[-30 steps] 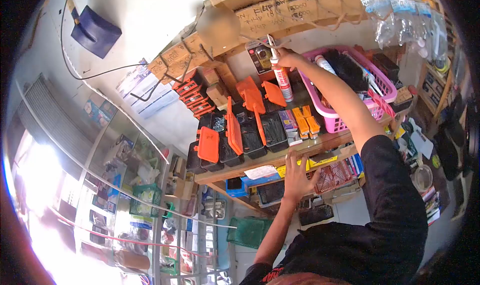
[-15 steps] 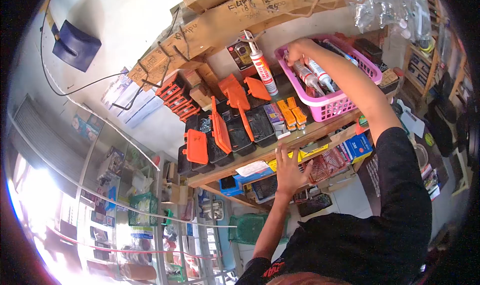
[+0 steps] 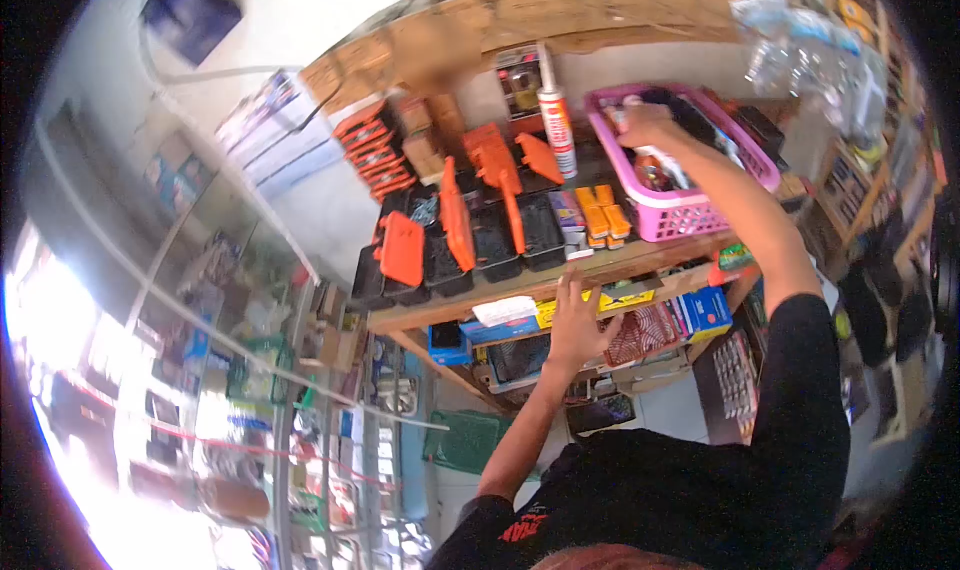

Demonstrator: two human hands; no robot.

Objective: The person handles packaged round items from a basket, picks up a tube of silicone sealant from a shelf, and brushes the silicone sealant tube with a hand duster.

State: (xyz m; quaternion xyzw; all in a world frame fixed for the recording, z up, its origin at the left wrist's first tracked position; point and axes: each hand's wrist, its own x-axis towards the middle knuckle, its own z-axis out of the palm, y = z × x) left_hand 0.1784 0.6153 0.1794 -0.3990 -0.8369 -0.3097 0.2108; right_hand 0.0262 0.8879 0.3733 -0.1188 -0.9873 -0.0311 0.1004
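Observation:
My right hand (image 3: 648,127) reaches into a pink plastic basket (image 3: 665,215) on the wooden shelf top. Its fingers are curled among sealant tubes, and blur hides what they grip. A brownish tube (image 3: 655,174) lies in the basket below the hand. Just in front of the shelf edge, my left hand (image 3: 578,330) is raised with fingers apart and nothing in it. Left of the basket, a white and red sealant cartridge (image 3: 558,135) stands upright, nozzle up. Small orange-yellow boxes (image 3: 602,218) sit between the cartridge and the shelf's front edge.
Black bins (image 3: 495,250) with orange lids (image 3: 457,215) line the left of the shelf (image 3: 450,305). Below are a blue box (image 3: 708,310) and a brown-red basket (image 3: 640,335). Clear plastic packs (image 3: 800,55) hang at upper right. Glass cabinets (image 3: 250,370) stand at left.
The camera view has shifted, so the shelf appears turned. My right hand stays in the basket, now a little further in from its left rim. My left hand remains spread by the shelf edge.

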